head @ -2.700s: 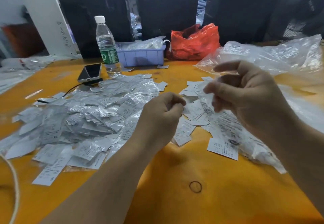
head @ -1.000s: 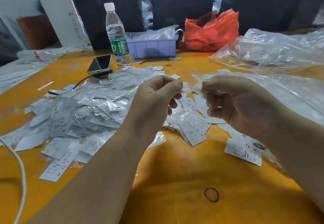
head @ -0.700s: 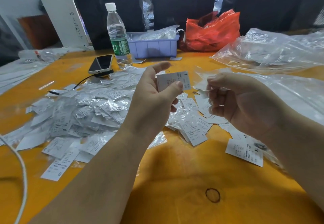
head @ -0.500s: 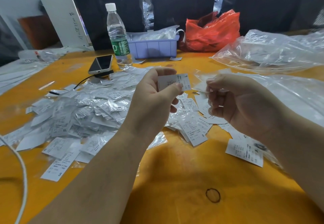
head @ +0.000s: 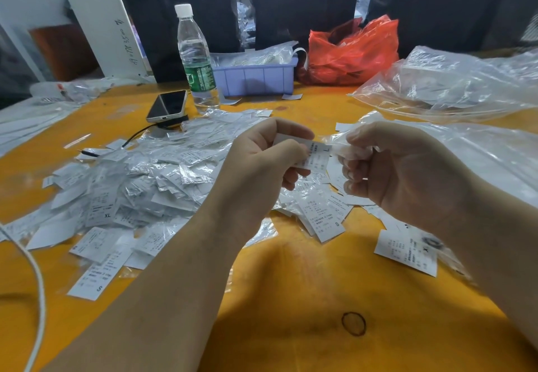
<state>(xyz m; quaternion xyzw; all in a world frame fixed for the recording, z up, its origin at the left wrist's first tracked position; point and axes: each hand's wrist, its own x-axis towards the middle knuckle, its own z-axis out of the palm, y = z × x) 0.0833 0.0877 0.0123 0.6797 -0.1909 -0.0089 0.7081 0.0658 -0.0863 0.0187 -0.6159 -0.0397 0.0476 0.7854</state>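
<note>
My left hand (head: 262,165) pinches a white paper size tag (head: 318,153) marked L between thumb and fingers, above the yellow table (head: 305,299). My right hand (head: 407,173) holds a small clear plastic sleeve (head: 340,144) by its edge, its mouth right at the tag's end. A big heap of bagged tags (head: 139,185) lies to the left. Loose unbagged tags (head: 323,214) lie under and between my hands.
At the back stand a water bottle (head: 196,57), a phone (head: 167,105) on a charger, a lilac tray (head: 256,79) and a red bag (head: 353,52). Large clear plastic bags (head: 454,83) cover the right side. A white cable (head: 37,284) curves at the left edge.
My left hand lifted a tag out of the loose pile and brought it rightward to the sleeve that my right hand holds; the tag's end now meets the sleeve's mouth.
</note>
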